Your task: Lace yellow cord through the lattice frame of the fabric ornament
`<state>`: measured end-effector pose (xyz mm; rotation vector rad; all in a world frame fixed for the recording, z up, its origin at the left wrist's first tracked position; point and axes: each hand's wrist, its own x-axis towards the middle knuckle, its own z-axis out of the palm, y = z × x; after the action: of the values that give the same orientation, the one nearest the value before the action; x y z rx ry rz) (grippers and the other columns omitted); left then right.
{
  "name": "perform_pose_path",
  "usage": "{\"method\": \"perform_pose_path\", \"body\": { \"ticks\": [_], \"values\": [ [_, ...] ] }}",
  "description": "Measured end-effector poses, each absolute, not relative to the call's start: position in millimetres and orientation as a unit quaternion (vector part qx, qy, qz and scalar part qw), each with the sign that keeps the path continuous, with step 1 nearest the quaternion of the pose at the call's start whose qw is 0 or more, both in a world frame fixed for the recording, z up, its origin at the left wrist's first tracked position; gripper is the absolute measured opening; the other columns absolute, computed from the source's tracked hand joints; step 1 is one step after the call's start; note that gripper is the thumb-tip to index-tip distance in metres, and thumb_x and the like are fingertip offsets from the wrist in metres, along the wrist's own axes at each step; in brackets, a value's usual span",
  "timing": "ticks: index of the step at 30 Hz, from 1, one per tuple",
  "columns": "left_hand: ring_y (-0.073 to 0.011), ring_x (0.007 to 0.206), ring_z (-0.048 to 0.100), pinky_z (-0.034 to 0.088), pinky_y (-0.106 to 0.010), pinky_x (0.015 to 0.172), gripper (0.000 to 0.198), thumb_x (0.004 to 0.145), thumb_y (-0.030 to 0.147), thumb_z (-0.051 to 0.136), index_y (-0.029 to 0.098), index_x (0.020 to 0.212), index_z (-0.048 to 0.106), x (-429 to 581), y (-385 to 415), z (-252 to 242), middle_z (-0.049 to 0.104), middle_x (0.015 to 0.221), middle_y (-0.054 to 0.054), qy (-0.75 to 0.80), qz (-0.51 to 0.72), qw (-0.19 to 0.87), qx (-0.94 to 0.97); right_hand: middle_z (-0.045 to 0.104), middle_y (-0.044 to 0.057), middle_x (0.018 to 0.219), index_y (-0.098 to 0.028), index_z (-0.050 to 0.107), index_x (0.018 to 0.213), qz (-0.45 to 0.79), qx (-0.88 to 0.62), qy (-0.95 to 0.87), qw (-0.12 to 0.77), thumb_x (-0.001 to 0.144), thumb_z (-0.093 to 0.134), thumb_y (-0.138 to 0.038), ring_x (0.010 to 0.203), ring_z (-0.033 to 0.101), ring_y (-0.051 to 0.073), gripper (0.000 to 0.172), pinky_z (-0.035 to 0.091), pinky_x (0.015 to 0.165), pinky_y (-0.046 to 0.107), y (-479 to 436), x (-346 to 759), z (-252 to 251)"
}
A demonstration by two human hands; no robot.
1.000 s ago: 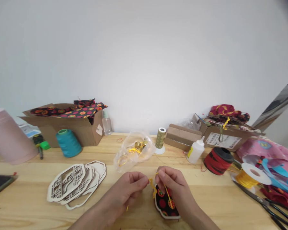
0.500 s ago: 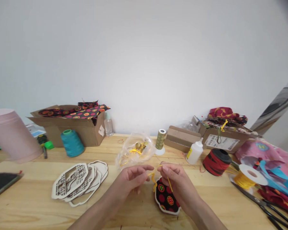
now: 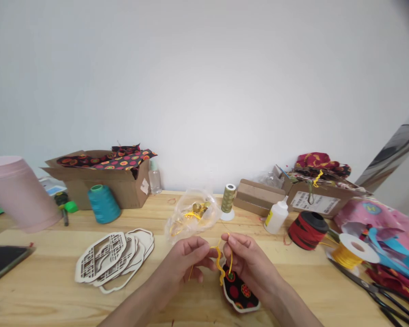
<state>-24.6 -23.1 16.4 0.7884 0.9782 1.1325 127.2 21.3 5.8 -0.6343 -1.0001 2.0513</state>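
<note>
My left hand pinches a thin yellow cord between thumb and fingers, with a short tail poking out below the palm. Opposite it, my right hand is closed on another length of the same cord, which loops up over its fingertips. Just below, a fabric-covered ornament with black, red and yellow flowers and a pale scalloped rim lies on the table, partly covered by my right hand. The cord runs down to its upper left edge.
Pale cut-out frames are stacked on the left. Behind my hands lies a clear plastic bag with brass bells. A glue bottle, red cord spool, yellow cord spool and black scissors stand or lie rightward.
My right hand has drawn slightly left and its cord now arches over the fingertips. My left fingers have curled in more. The ornament has shifted slightly down and right.
</note>
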Motion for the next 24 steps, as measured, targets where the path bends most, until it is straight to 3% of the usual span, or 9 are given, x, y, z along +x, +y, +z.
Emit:
{"method": "perform_pose_path", "body": {
  "ticks": [6,12,17,20,22,24],
  "values": [
    [-0.0126,0.074,0.057,0.036,-0.013,0.041,0.011,0.071,0.025,0.057,0.015,0.068,0.058,-30.0,-23.8,13.2,0.062,0.082,-0.004,0.379,0.509,0.715,0.295,0.053,0.0,0.057,-0.011,0.062,0.067,0.768,-0.258,-0.423,0.407,0.068,0.06,-0.024,0.046,0.038,0.006,0.013,0.027,0.044,0.018,23.8,128.8,11.4],
    [-0.0049,0.054,0.045,0.024,-0.011,0.036,0.015,0.071,0.024,0.057,0.012,0.063,0.058,-32.2,-24.9,13.3,0.058,0.071,-0.004,0.371,0.496,0.715,0.324,0.057,0.001,0.061,-0.012,0.061,0.064,0.761,-0.257,-0.419,0.423,0.069,0.058,-0.02,0.06,0.048,0.01,0.01,0.036,0.063,0.023,23.6,126.5,10.8],
    [-0.0041,0.048,0.04,0.021,-0.011,0.035,0.016,0.071,0.026,0.057,0.013,0.062,0.054,-30.9,-23.1,13.6,0.055,0.062,-0.001,0.382,0.5,0.705,0.326,0.058,0.003,0.076,-0.012,0.061,0.064,0.791,-0.228,-0.36,0.439,0.068,0.06,-0.018,0.07,0.051,0.011,0.008,0.037,0.072,0.024,22.4,126.6,9.2],
    [-0.0042,0.045,0.039,0.018,-0.012,0.034,0.017,0.071,0.028,0.056,0.014,0.062,0.05,-28.9,-22.1,11.7,0.056,0.061,-0.001,0.388,0.489,0.708,0.33,0.056,0.003,0.082,-0.012,0.058,0.064,0.827,-0.178,-0.313,0.432,0.07,0.056,-0.017,0.059,0.048,0.007,0.009,0.038,0.054,0.018,21.3,126.8,9.8],
    [-0.0044,0.045,0.04,0.018,-0.012,0.034,0.018,0.071,0.028,0.056,0.014,0.062,0.05,-27.2,-22.0,9.7,0.057,0.062,-0.002,0.39,0.477,0.711,0.34,0.054,0.002,0.079,-0.013,0.056,0.065,0.847,-0.146,-0.298,0.416,0.072,0.052,-0.018,0.047,0.039,0.003,0.009,0.029,0.039,0.014,20.5,126.7,11.3],
    [-0.0051,0.046,0.041,0.021,-0.013,0.034,0.019,0.071,0.028,0.056,0.014,0.061,0.05,-25.8,-22.3,7.9,0.056,0.06,-0.002,0.39,0.467,0.711,0.353,0.049,-0.001,0.069,-0.014,0.052,0.066,0.862,-0.131,-0.296,0.391,0.073,0.05,-0.019,0.041,0.03,0.002,0.009,0.019,0.033,0.013,19.2,126.5,13.4]
  ]
}}
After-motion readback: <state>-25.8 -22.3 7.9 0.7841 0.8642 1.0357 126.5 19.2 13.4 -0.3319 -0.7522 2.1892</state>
